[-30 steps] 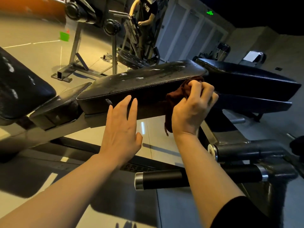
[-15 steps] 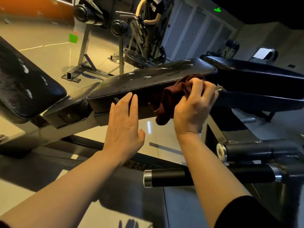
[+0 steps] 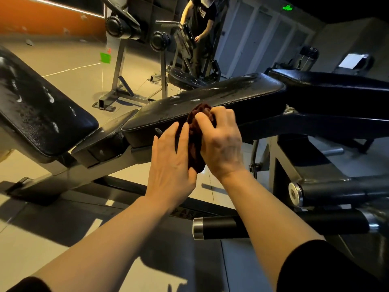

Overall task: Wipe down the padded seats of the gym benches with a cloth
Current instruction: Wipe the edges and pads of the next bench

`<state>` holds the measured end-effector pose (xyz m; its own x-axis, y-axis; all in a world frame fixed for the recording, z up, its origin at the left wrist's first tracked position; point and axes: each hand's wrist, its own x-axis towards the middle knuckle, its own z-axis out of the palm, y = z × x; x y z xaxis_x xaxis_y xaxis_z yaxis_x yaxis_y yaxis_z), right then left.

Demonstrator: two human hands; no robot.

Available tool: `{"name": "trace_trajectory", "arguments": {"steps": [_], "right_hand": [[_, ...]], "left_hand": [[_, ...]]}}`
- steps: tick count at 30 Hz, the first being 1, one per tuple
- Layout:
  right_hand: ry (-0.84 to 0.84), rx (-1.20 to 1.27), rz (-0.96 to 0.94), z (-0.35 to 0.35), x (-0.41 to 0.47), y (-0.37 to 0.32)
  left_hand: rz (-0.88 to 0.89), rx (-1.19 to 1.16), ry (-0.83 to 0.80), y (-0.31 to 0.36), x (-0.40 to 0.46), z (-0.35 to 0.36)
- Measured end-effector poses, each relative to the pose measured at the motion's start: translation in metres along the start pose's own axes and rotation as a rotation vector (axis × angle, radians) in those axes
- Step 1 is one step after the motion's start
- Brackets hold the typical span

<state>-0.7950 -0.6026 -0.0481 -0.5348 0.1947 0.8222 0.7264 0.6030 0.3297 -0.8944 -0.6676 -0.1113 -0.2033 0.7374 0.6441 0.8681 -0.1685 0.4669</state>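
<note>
Seat pad (image 3: 210,102): black, streaked | cloth (image 3: 194,142): maroon, bunched against pad's near side | right hand (image 3: 221,142): fingers clamped on cloth | left hand (image 3: 170,165): fingers straight, together, touching cloth

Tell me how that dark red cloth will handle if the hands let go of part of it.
The dark red cloth is probably floppy: it bunches into folds under the right hand and a loose end hangs below the edge of the black padded seat. It looks light, held by curled fingers. The left hand touches its side; released, it would likely slump and drop.
</note>
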Motion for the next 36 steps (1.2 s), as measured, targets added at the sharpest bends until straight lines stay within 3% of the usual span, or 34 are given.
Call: {"name": "trace_trajectory", "arguments": {"steps": [4, 10, 12, 16, 18, 27, 31, 34, 36], "right_hand": [[0.247, -0.085, 0.499, -0.016, 0.002, 0.024], [-0.004, 0.025, 0.232, -0.011, -0.004, 0.017], [0.058, -0.002, 0.290, -0.013, -0.002, 0.021], [0.375, -0.058, 0.645, -0.019, 0.009, 0.034], [0.417, -0.074, 0.696, -0.018, 0.012, 0.039], [0.312, 0.009, 0.558, -0.014, 0.008, 0.032], [0.139, 0.052, 0.360, -0.003, 0.002, 0.006], [0.099, 0.105, 0.295, -0.003, -0.001, 0.007], [-0.046, 0.158, 0.110, -0.003, -0.008, 0.003]], "left_hand": [[0.051, -0.055, 0.068, 0.020, 0.006, 0.003], [0.005, -0.113, 0.107, 0.033, 0.007, 0.018], [-0.001, -0.113, 0.106, 0.034, 0.007, 0.023], [0.015, -0.113, 0.069, 0.035, 0.010, 0.025], [0.012, -0.114, 0.064, 0.034, 0.011, 0.025], [0.005, -0.176, 0.092, 0.020, 0.012, 0.012], [-0.024, -0.159, 0.087, 0.007, 0.012, 0.005], [-0.049, -0.169, 0.098, 0.002, 0.012, -0.003], [-0.060, -0.170, 0.104, -0.003, 0.011, -0.009]]}}
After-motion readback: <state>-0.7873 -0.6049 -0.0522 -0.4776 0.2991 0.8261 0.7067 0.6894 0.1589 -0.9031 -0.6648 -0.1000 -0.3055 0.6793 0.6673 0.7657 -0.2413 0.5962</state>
